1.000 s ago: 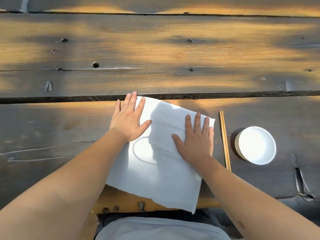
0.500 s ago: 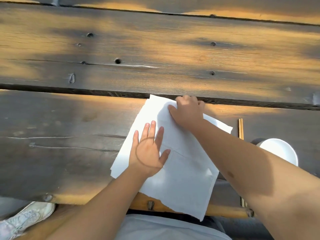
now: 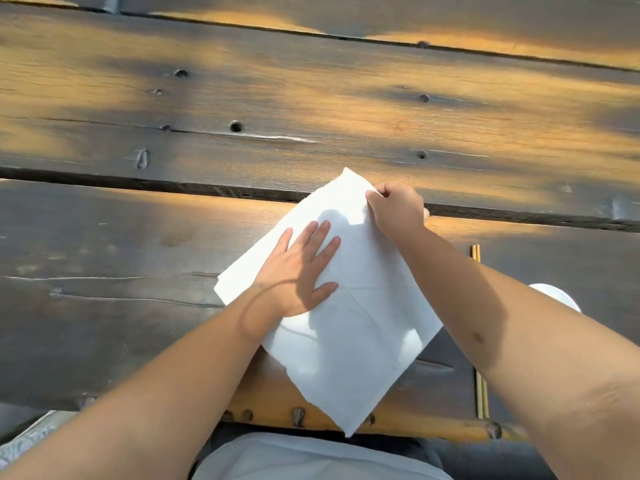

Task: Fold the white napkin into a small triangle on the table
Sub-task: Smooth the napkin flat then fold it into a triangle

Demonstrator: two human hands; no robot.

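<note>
L hand (image 3: 300,271) flat, fingers wide on napkin (image 3: 349,341) | R hand (image 3: 398,207) pinching far corner | R arm hides bowl (image 3: 557,296), chopsticks (image 3: 476,252)

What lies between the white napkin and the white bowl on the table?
The right forearm crosses that stretch in the head view, above the chopsticks beside the napkin; the bowl is mostly hidden behind it.

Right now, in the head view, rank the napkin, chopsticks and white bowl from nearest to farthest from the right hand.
1. Napkin: its far corner is pinched by the right hand.
2. Chopsticks: to the hand's right, nearer the person.
3. White bowl: farther right, mostly behind the forearm.
</note>
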